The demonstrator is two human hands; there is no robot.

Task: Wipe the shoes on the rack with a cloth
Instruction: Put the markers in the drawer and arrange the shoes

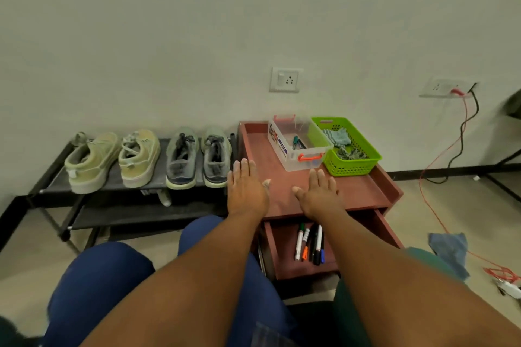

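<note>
Both hands are stretched forward, palms down, fingers straight and together, holding nothing. The left hand (245, 190) lies at the left edge of the reddish cabinet top (363, 191), just beside the right end of the shoe rack (48, 175); the right hand (320, 194) lies flat further right on the same top, apart from the left. On the rack's upper shelf stand four shoes with heels toward the camera: a pale green pair (112, 160) on the left and a grey pair (197, 158) on the right, the nearest grey shoe just left of the left hand's fingertips. A cloth (338, 136) lies in the green basket (352, 169) at the back of the cabinet top, beyond the right hand, beside a clear plastic box (298, 160). Another blue cloth (448, 248) lies on the floor to the right. Markers (310, 242) lie in the open drawer below the hands.
</note>
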